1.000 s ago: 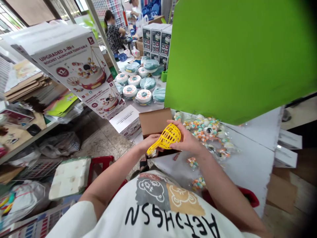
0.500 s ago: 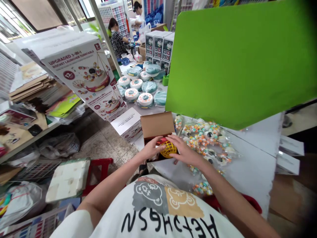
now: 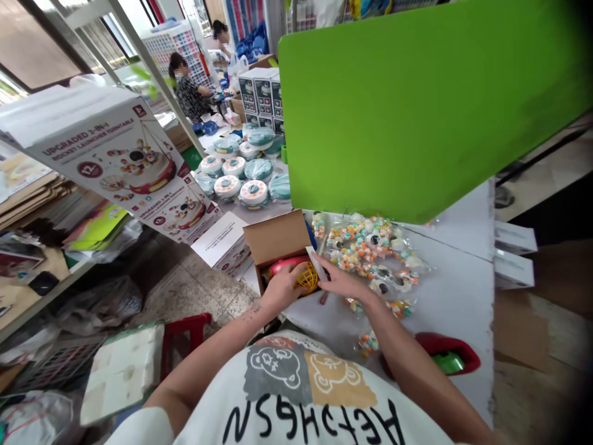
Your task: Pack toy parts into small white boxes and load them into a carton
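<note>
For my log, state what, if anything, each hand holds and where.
The left hand touches the yellow basket at its mesh cup, inside the box; the right hand touches the white strip at the box's right edge. Whether either grips is unclear.

The single camera, worn on the head, looks forward and down past the printed white cloth shirt [image 3: 303, 392]. The open brown cardboard box [image 3: 275, 238] lies close, near mid-view.

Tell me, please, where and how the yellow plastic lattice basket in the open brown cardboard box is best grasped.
Probably pinch the bars of the yellow plastic lattice basket near its top, coming from above: its rounded openwork faces the opening of the brown cardboard box, whose walls would likely hinder a sideways approach. The left hand occupies its left side.
</note>
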Tool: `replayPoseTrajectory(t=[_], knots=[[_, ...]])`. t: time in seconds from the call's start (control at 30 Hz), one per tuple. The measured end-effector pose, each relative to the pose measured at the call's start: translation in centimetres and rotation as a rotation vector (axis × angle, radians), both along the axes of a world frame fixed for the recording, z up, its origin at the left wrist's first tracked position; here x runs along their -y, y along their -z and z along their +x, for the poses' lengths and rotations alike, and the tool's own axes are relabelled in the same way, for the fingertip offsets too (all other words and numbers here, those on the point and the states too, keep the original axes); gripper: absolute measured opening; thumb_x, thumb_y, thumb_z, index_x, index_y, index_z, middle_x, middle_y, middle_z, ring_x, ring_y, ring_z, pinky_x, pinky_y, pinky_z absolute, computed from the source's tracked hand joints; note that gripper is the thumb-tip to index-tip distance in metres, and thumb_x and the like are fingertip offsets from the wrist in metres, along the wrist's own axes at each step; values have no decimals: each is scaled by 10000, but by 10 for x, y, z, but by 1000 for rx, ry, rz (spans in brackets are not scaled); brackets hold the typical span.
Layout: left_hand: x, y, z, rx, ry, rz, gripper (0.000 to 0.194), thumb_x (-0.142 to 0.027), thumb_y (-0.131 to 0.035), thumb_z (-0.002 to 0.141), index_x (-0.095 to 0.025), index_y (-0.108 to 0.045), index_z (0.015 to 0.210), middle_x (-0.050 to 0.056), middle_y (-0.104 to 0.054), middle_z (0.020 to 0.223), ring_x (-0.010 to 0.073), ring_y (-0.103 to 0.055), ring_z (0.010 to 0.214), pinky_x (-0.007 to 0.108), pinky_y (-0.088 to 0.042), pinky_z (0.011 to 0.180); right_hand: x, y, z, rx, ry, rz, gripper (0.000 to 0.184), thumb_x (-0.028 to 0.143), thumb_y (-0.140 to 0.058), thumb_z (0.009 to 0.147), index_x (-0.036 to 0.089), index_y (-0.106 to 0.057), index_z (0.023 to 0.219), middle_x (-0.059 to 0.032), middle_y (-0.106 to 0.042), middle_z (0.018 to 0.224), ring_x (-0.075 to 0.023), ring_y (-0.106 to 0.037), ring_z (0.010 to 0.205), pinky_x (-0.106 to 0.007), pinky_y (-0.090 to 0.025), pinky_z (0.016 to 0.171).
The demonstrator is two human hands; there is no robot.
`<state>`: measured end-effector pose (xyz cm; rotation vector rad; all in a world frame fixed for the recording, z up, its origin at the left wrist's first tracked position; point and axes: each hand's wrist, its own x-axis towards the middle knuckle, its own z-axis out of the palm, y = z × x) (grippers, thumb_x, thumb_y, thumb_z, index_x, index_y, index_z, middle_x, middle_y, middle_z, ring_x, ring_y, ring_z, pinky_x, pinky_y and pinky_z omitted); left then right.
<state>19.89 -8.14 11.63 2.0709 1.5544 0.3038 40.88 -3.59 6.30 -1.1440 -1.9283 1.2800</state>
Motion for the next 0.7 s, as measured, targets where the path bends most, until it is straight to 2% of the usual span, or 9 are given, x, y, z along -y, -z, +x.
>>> replayPoseTrajectory(t=[0.1,0.17,0.23,0.33,0.5,0.63,0.7], knots=[[2,0,-2,-45,-23,18,663,-292,-707,833,-203,-471,1446,144,-588,1254,294,-612,1105,417,-511,972,9,-6,5,83,-53,-30,835,203,-600,731,251,-364,1530,-76,-561,1399,-279,-652,1086,-454,-559,943],[2,0,-3,-79,-18,40,645,-307,-697,844,-191,-481,1440,152,-592,1237,307,-601,1115,438,-502,980,11,-8,5,127,-5,-71,775,202,-536,782,212,-355,1536,-83,-664,1238,-259,-688,959,-435,-573,891],[2,1,-3,-82,-18,51,625,-307,-692,852,-183,-490,1431,152,-595,1235,306,-597,1126,438,-492,997,11,-8,5,137,43,-63,681,199,-468,829,185,-409,1507,-86,-693,1175,-263,-677,1000,-431,-546,932],[4,4,2,-57,-29,39,602,-285,-676,868,-191,-483,1431,137,-590,1276,275,-612,1118,392,-505,983,14,-4,8,121,104,-15,617,186,-410,854,185,-468,1468,-86,-678,1224,-263,-643,1096,-432,-501,996],[8,2,13,-165,26,31,568,-276,-611,915,-210,-448,1455,119,-586,1315,249,-635,1090,333,-534,892,22,5,12,260,186,-36,636,242,-362,885,76,-405,1498,-163,-696,1148,-286,-681,983,-441,-534,912],[7,3,10,-337,70,78,533,-313,-622,913,-200,-502,1420,128,-639,1221,278,-626,1077,386,-509,913,24,7,10,312,191,-1,640,240,-334,893,67,-386,1507,-182,-675,1197,-285,-666,1048,-418,-525,916],[5,8,11,-388,100,147,532,-337,-653,893,-210,-530,1394,127,-646,1198,302,-598,1095,441,-479,945,25,6,8,346,181,12,640,237,-328,897,81,-374,1516,-171,-702,1122,-276,-683,980,-408,-531,885]])
